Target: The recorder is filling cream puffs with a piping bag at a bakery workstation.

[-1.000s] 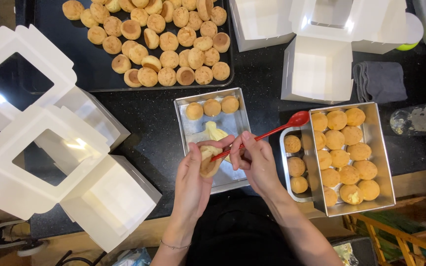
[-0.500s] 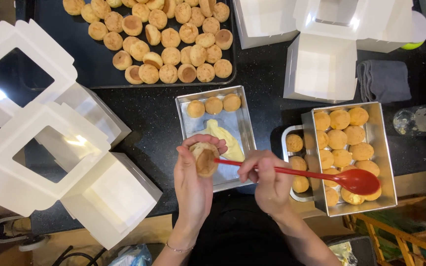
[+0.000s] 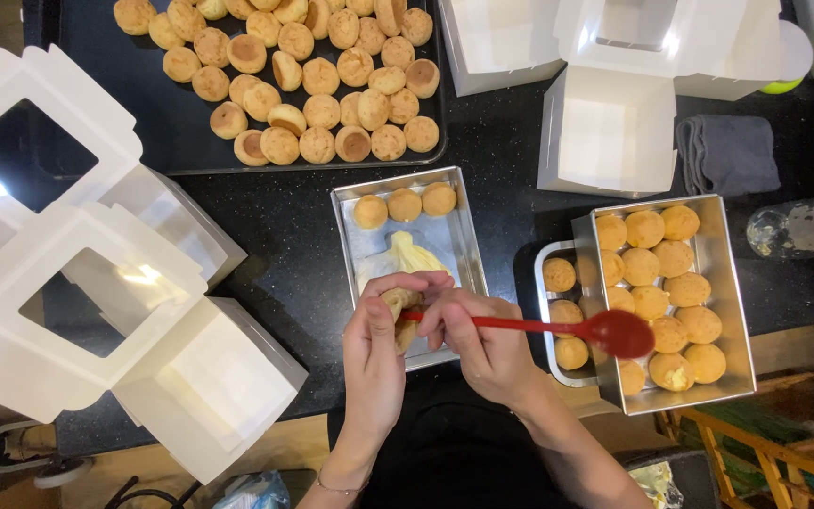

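My left hand (image 3: 377, 351) holds a small round pastry puff (image 3: 398, 303) over the near end of a small metal tray (image 3: 463, 247). My right hand (image 3: 482, 344) grips a red spoon (image 3: 605, 330) by its handle, the handle's tip touching the puff and the bowl pointing right. The small tray holds three puffs (image 3: 404, 205) in a row at its far end and a mound of pale yellow cream (image 3: 407, 256) in the middle.
A metal pan (image 3: 720, 283) full of puffs lies at the right, over another pan (image 3: 548, 311). A dark baking tray (image 3: 134, 155) with several puffs sits at the back. White window boxes (image 3: 96, 283) stand at the left, more boxes (image 3: 605, 132) behind, plus a grey cloth (image 3: 727, 155) and a bottle (image 3: 803, 226).
My right hand swung the red spoon's bowl from up-right down to the right, over the full pan, then drew in close to my left hand and the puff.
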